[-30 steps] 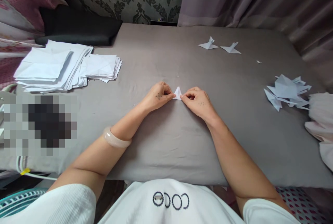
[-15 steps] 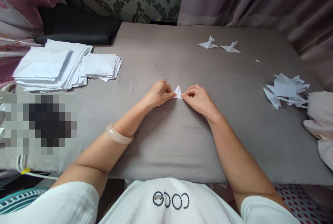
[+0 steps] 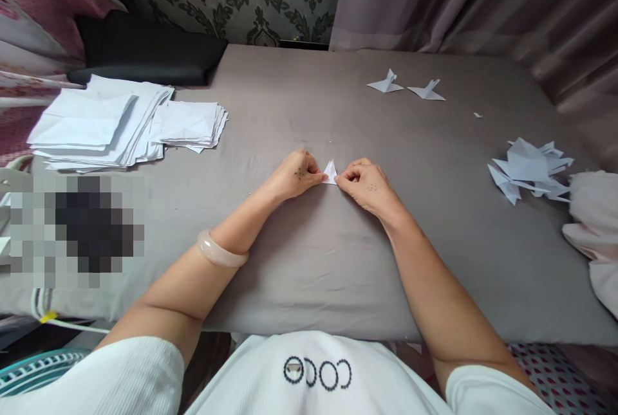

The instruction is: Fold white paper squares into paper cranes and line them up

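Note:
A small white folded paper (image 3: pixel 330 174), pointed at the top, is held just over or on the grey cloth in the middle of the head view. My left hand (image 3: pixel 300 174) pinches its left lower edge between thumb and fingers. On the opposite edge, my right hand (image 3: pixel 367 184) grips the paper in the same way, fingers curled. The fingertips cover both side corners of the paper.
Stacked white paper sheets (image 3: pixel 72 122) and a smaller stack (image 3: pixel 190 124) lie at the left, before a black folded item (image 3: pixel 149 48). Two folded paper birds (image 3: pixel 386 83) stand far right of centre. A pile of folded papers (image 3: pixel 528 161) sits at the right, beside pale fabric (image 3: pixel 593 222).
Both hands keep their hold on the folded paper, almost still. Its upper tip looks slightly more parted than before. The view has shifted very slightly.

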Demonstrator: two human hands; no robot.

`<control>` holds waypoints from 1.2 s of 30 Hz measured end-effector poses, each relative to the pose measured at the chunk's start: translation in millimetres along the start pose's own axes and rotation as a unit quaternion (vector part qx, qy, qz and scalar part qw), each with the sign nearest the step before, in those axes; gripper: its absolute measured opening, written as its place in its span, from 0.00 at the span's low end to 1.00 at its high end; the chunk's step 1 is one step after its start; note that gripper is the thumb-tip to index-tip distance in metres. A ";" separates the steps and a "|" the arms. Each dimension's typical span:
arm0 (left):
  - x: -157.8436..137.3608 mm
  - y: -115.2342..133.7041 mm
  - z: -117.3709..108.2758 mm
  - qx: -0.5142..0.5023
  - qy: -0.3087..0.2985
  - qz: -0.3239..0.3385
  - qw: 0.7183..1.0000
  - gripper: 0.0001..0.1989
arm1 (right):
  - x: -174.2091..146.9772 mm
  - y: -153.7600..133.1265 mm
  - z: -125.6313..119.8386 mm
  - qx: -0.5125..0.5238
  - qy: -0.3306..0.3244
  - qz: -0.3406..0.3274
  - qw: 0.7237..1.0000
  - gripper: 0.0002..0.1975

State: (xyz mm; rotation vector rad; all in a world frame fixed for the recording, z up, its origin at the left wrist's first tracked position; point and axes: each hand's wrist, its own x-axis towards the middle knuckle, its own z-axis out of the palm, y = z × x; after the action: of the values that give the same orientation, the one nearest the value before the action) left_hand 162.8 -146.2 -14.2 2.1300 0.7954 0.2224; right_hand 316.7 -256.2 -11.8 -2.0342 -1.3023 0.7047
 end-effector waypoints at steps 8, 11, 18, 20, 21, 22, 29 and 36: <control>-10.2 -6.4 11.5 0.073 0.105 0.101 0.987 0.06 | -4.4 7.2 4.9 -0.052 0.041 -0.071 0.995 0.05; -13.9 -5.3 16.2 0.147 0.096 0.209 0.962 0.09 | -10.7 5.2 7.5 -0.076 0.036 -0.141 0.987 0.07; -26.3 8.8 18.8 0.298 0.058 0.216 0.928 0.14 | -22.2 -2.4 12.1 -0.219 0.051 -0.175 0.958 0.16; -29.3 12.3 19.1 0.330 0.046 0.196 0.922 0.14 | -22.8 -3.2 13.0 -0.251 0.048 -0.182 0.950 0.17; -30.4 14.2 19.0 0.342 0.037 0.189 0.920 0.15 | -22.8 -3.6 13.4 -0.266 0.046 -0.184 0.945 0.18; -31.3 16.1 18.9 0.352 0.026 0.183 0.918 0.14 | -22.6 -4.0 13.9 -0.279 0.044 -0.186 0.941 0.18; -39.3 30.7 16.5 0.410 -0.030 0.158 0.898 0.14 | -21.4 -6.3 12.0 -0.306 0.030 -0.170 0.936 0.19; -45.8 26.1 14.6 0.405 -0.031 0.186 0.895 0.12 | -35.3 -9.7 3.2 -0.310 0.015 -0.169 0.935 0.16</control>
State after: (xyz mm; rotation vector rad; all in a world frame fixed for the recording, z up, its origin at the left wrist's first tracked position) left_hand 145.0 -195.6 1.5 3.0640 0.4597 0.0081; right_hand 295.5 -285.0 -3.0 -2.1730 -1.9749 0.0959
